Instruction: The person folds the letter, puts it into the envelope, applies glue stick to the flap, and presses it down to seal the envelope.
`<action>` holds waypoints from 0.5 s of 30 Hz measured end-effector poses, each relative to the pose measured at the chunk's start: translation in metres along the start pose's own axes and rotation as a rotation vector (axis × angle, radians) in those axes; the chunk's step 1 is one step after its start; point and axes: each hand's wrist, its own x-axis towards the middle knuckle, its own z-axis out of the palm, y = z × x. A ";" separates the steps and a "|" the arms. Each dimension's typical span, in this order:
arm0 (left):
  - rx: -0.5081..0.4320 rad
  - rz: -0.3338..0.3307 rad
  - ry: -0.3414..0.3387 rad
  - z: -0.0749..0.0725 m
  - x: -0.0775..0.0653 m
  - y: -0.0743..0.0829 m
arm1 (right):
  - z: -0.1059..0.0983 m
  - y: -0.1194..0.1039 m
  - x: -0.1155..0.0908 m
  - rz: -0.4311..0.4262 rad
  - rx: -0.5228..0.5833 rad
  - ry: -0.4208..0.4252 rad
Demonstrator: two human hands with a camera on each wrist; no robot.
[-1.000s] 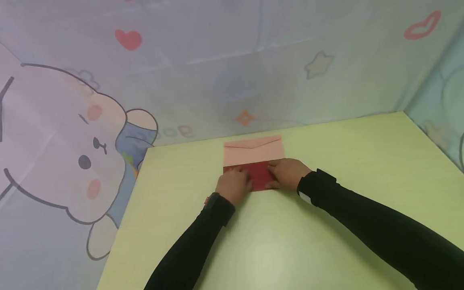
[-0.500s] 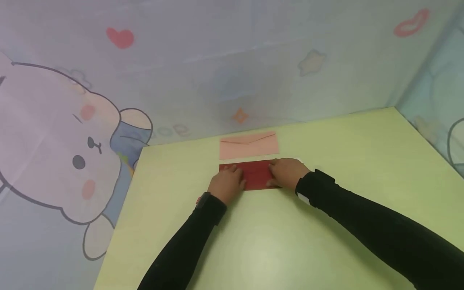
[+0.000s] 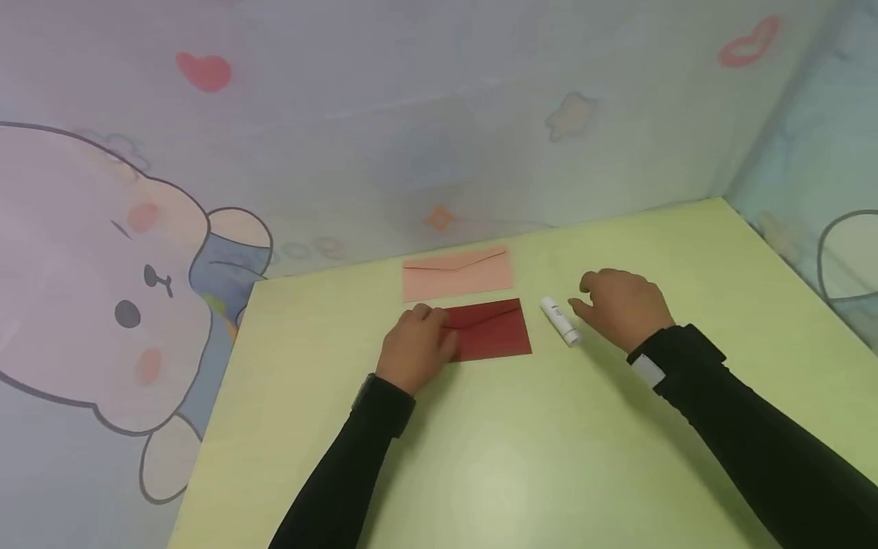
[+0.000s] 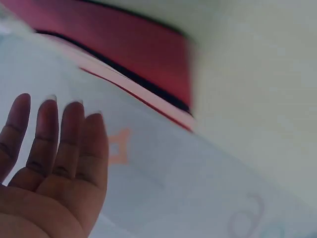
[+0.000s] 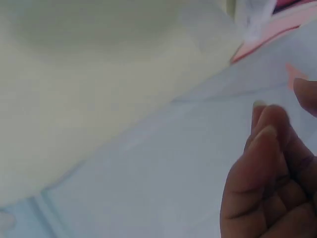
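Observation:
A dark red envelope (image 3: pixel 492 335) lies on the table with its pointed flap facing up. My left hand (image 3: pixel 414 343) is at its left end and covers that part in the head view. The left wrist view shows this hand (image 4: pixel 64 163) with fingers extended, near the red envelope (image 4: pixel 124 44). Just behind lies a pink envelope (image 3: pixel 456 280), flap side up. To the right of the red envelope is a white glue stick (image 3: pixel 560 322), lying at a slant. Beside it my right hand (image 3: pixel 623 306) holds nothing, thumb and fingers apart and loosely bent.
The pale yellow table (image 3: pixel 480 457) ends at a cartoon-printed cloth wall (image 3: pixel 329 152) close behind the pink envelope. Another cloth wall (image 3: pixel 823 191) borders the right side, and a printed bear (image 3: pixel 89 282) covers the cloth at left.
The pink envelope and the red one have come apart. My right hand has left the red envelope and moved right, past the glue stick, which now shows. My left hand stays at the red envelope's left end.

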 end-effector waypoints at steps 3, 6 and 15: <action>-0.213 -0.033 -0.067 -0.006 -0.004 0.006 | 0.012 -0.010 -0.010 0.024 0.025 -0.052; -0.396 -0.057 -0.147 -0.005 -0.009 0.011 | 0.025 -0.019 -0.014 0.057 0.049 -0.088; -0.825 -0.158 -0.343 0.003 -0.014 0.019 | 0.034 -0.016 -0.020 0.100 0.287 -0.170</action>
